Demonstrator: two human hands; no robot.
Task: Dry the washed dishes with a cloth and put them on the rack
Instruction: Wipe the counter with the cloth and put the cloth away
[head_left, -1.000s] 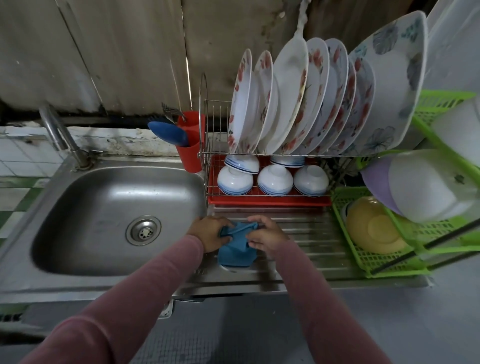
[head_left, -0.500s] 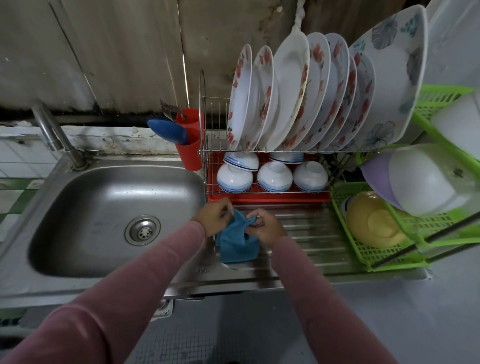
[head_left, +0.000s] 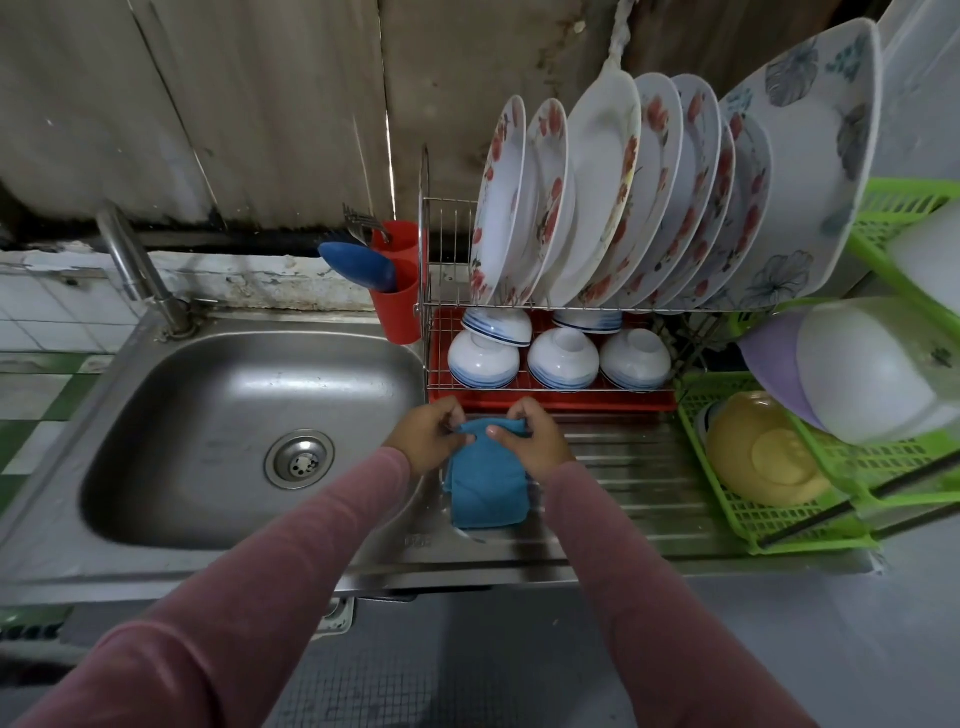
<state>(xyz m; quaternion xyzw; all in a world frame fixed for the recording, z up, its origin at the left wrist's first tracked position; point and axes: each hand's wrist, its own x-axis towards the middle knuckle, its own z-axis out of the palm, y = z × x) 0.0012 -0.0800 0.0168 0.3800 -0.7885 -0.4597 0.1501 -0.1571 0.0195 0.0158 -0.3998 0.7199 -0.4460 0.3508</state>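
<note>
Over the draining board (head_left: 644, 499), folded blue cloth (head_left: 485, 491) between both hands.

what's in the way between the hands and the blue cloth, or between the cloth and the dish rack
Nothing visible. The left hand and right hand pinch the blue cloth by its top edge, and only bare drainboard lies between it and the red tray of the dish rack right behind.

A modest home kitchen; a stainless steel sink (head_left: 208, 415) with a bent tap (head_left: 137, 270) adjoins a ridged draining board (head_left: 649, 467); a wire rack (head_left: 441, 249) holds floral plates (head_left: 597, 197) upright over upturned bowls (head_left: 563, 358); a red holder (head_left: 397, 306) keeps cutlery; a green plastic basket (head_left: 779, 525) stores more crockery; white tiles (head_left: 47, 322) back the sink.
</note>
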